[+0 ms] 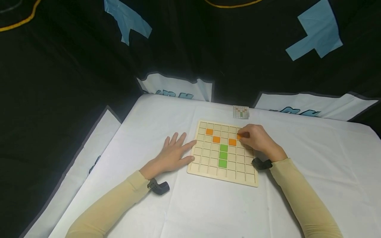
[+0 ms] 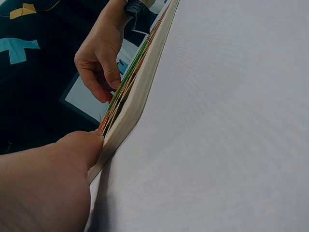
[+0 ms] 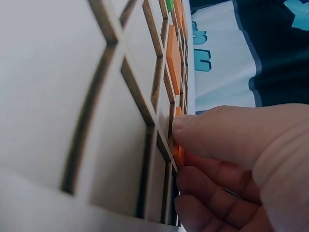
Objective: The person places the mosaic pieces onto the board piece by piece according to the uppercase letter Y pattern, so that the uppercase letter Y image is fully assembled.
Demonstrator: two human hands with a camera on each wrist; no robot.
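Observation:
A wooden grid board [image 1: 208,170] lies flat on the white-covered table. Its cells hold several orange square tiles [image 1: 209,132] and a column of 3 green square tiles [image 1: 222,155]. At the board's upper right, my right hand [image 1: 257,138] pinches an orange tile [image 3: 179,157] between thumb and fingers, at a grid cell. Part of that tile is hidden behind the fingertips. My left hand [image 1: 172,155] lies with spread fingers on the table, its thumb and index fingertip touching the board's left edge. In the left wrist view the board's side edge [image 2: 140,92] shows beside the thumb.
A small printed card [image 1: 241,112] with a grid pattern lies behind the board. White cloth [image 1: 148,132] covers the table. Dark curtains [image 1: 223,49] with blue patches [image 1: 319,29] hang at the back. Each wrist wears a black device [image 1: 159,187].

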